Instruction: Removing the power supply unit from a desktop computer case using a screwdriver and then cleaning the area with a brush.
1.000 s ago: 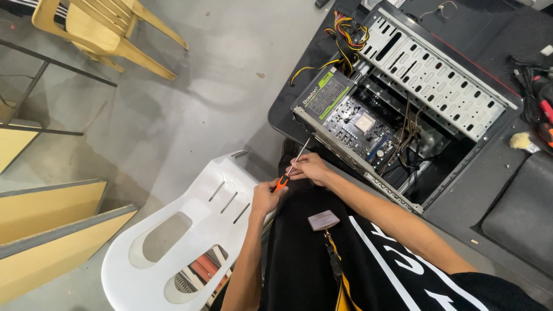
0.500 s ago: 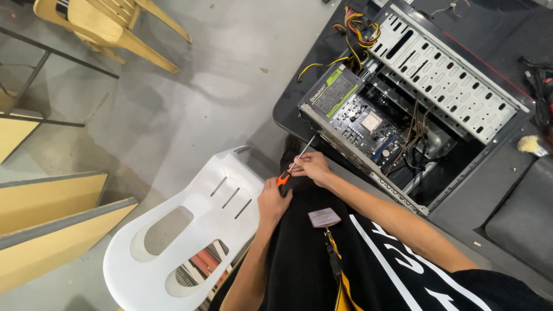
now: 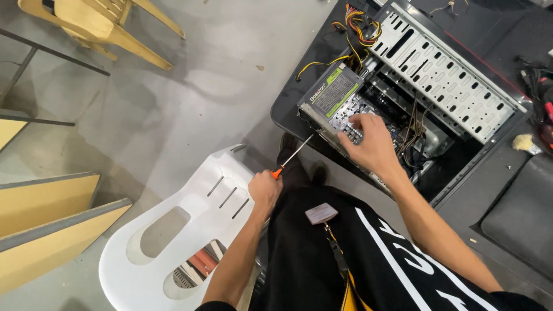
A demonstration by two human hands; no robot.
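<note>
An open computer case (image 3: pixel 443 75) lies on its side on a black table (image 3: pixel 495 196) in front of me. My left hand (image 3: pixel 265 190) is closed around the orange handle of a screwdriver (image 3: pixel 292 155), whose thin shaft points up toward the case's near edge. My right hand (image 3: pixel 371 144) reaches into the case, fingers spread over the circuit board beside a grey power supply (image 3: pixel 334 92) with a green label. Yellow, red and black wires (image 3: pixel 354 23) spill from the case's far end.
A white plastic chair (image 3: pixel 190 230) stands at my left, over a grey concrete floor. A tan plastic chair (image 3: pixel 98 23) is at the top left, tan boards (image 3: pixel 46 213) at the left. A black pad (image 3: pixel 521 219) and red tools (image 3: pixel 544 98) lie on the table's right.
My right hand has left the screwdriver near my left hand and moved up into the case over the board. The left hand keeps the screwdriver. The view has shifted slightly.
</note>
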